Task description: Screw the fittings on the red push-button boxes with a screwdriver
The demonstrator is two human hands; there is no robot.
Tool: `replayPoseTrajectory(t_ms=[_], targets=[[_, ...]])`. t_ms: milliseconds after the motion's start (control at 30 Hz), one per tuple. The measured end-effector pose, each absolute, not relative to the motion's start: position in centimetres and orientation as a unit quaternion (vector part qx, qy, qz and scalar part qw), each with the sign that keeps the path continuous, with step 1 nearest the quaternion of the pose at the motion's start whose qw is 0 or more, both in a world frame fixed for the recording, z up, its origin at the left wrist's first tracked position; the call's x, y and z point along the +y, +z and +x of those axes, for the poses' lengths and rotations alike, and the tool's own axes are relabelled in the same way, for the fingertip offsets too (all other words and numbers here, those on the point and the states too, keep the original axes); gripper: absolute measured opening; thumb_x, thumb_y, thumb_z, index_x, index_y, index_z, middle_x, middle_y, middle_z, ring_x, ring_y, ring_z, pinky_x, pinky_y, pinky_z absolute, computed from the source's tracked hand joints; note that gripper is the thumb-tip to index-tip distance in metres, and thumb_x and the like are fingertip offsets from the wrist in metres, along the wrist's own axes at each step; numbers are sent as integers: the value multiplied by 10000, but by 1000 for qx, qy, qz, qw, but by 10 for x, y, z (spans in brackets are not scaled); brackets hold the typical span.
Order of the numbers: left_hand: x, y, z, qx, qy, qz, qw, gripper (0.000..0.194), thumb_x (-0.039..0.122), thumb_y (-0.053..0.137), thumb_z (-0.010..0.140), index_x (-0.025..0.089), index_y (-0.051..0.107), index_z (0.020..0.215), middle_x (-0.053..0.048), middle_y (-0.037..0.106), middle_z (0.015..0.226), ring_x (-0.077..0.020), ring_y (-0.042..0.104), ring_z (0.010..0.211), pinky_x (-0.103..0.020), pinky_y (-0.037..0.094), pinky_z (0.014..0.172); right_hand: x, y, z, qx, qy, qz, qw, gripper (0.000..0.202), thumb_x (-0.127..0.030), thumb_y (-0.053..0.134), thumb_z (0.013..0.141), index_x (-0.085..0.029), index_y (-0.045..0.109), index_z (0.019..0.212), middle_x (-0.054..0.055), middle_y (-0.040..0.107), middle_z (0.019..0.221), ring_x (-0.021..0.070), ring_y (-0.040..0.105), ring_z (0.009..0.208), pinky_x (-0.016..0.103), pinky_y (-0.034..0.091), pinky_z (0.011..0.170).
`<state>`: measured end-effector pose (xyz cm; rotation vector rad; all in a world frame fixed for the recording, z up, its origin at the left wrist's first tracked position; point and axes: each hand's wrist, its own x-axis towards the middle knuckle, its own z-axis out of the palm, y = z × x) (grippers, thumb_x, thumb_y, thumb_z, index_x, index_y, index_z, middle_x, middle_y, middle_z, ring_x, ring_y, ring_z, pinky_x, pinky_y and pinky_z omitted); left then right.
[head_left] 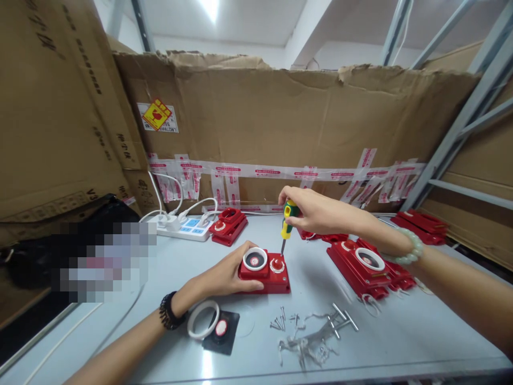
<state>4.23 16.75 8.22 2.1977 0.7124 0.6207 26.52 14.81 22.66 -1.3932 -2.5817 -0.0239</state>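
Observation:
My left hand [236,272] grips the left end of a red alarm box [266,286], thumb along its front side. On the box's top are a white ring around a dark disc and a small red dome. In my right hand [304,208] is a screwdriver [286,224] with a yellow and green handle, held nearly upright. Its tip meets the box's far right corner, where a screw may sit; contact is too small to confirm. Nearer me lie a loose white ring [203,320], a black square piece with a round white centre [221,331] and several screws [278,321].
More red boxes [358,270] stand at the right, under my right forearm. Another red box [228,227] is beside a white power strip [188,229] with plugged cables. Metal pins [340,321] and crumpled clear plastic [306,347] lie in front. Cardboard [280,117] walls the back.

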Motion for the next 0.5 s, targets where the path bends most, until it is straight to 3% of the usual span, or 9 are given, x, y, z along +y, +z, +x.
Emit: replayPoseTrajectory(t_ms=[67,200,300,400,500], targets=[[168,82,42,274,243,856,365,472,368,697,730,200,435,1086,-50,541,1039,-218,550,924,-347,461,813,148,222,264,-874,-8,-478,85,199,-305,480,840,-172,473,989,68,616,848,166,548,671,286,379,587],[168,81,42,276,241,855,368,479,370,699,726,200,437,1088,-54,541,1047,-223,552,930,-356,459,820,151,211,257,-823,-168,-538,73,427,-518,331,902,-131,512,896,120,609,717,229,558,639,317,319,530],[168,82,42,275,243,855,365,486,373,703,725,206,432,1093,-52,543,1062,-227,551,949,-353,450,834,152,211,256,-821,-168,-540,85,358,-427,301,928,-144,513,873,113,613,719,212,552,629,311,307,533],[168,82,42,272,243,858,362,490,378,703,725,202,431,1092,-53,545,1052,-224,551,936,-344,452,821,147,219,258,-859,-61,-497,102,158,-280,400,867,-163,484,934,78,622,800,165,538,630,283,327,541],[168,82,42,274,241,857,365,479,376,700,729,197,434,1084,-52,549,1031,-215,553,911,-332,456,798,144,222,258,-863,-37,-493,98,137,-233,423,826,-164,475,933,68,617,800,151,528,602,276,317,520]])
